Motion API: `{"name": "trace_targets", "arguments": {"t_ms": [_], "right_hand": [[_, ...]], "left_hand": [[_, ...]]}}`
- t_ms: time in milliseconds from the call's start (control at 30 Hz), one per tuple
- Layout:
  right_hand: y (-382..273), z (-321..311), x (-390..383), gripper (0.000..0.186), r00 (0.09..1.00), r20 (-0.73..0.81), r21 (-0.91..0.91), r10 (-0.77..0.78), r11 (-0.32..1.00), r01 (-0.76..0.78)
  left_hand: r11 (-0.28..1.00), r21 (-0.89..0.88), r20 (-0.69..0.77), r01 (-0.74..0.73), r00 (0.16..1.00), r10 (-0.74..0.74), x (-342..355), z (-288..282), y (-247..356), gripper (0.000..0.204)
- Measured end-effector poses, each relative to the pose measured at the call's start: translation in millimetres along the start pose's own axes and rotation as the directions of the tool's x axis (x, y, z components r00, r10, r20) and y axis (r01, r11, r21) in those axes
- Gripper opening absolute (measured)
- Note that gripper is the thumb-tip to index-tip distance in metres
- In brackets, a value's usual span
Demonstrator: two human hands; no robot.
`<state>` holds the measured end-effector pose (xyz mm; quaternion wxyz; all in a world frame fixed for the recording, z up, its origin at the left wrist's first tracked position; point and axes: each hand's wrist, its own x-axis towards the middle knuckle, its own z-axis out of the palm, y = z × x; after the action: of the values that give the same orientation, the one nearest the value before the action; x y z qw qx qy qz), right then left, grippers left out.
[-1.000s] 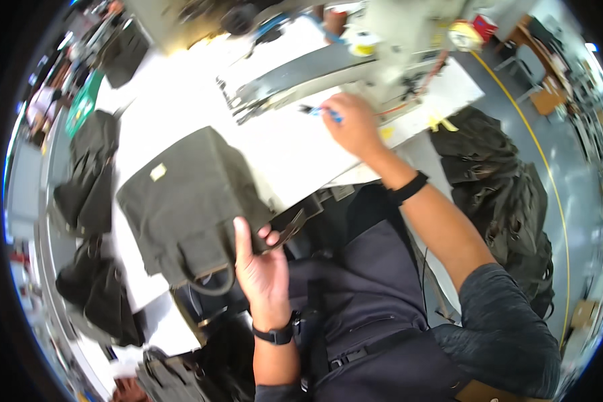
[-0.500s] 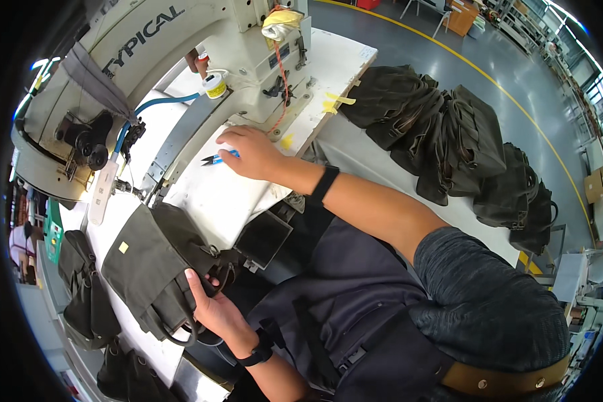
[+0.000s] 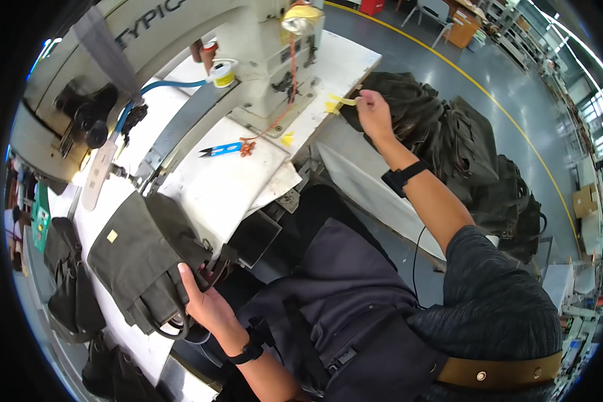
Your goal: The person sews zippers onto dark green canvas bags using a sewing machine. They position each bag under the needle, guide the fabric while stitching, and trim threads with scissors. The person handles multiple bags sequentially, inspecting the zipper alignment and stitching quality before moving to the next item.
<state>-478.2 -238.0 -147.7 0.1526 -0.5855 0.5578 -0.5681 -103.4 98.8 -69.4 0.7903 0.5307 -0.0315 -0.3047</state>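
Note:
At the left, my left hand point(image 3: 211, 311) grips the lower edge of a dark olive bag point(image 3: 137, 251), thumb on top and fingers mostly hidden under it. The bag lies tilted by the sewing machine's needle area, with a small pale yellow square point(image 3: 112, 236) on its flap. My right hand point(image 3: 374, 114) is stretched out to the far edge of the white table, its fingers pinched on the free end of a yellow tape strip point(image 3: 345, 100). Blue thread snips point(image 3: 222, 149) lie on the table, beside a bunched orange cord point(image 3: 248, 147).
The large sewing machine point(image 3: 261, 67) arches over the left and middle. A spool point(image 3: 222, 74) stands under its arm. Dark bags are heaped on the right point(image 3: 469, 144), and more hang at the far left point(image 3: 74, 281). A grey floor with a yellow line lies beyond.
My right hand has moved from the blue snips, right and away, to the yellow tape at the table edge. The snips now lie alone. My left hand still holds the bag.

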Motion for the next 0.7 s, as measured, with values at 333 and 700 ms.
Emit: {"name": "trace_targets", "arguments": {"t_ms": [333,700], "right_hand": [[-171.8,69.8,-88.2,0.013,0.632,0.379,0.292,-0.676,0.735,0.612],[-171.4,185.6,-99.8,0.015,0.571,0.458,0.116,-0.682,0.682,0.722]], "left_hand": [[0.997,0.03,0.049,-0.069,0.997,0.067,-1.1,-2.3,-6.3,0.027],[0.983,-0.18,0.134,0.024,0.991,0.0,0.7,-2.7,1.1,0.017]]}}
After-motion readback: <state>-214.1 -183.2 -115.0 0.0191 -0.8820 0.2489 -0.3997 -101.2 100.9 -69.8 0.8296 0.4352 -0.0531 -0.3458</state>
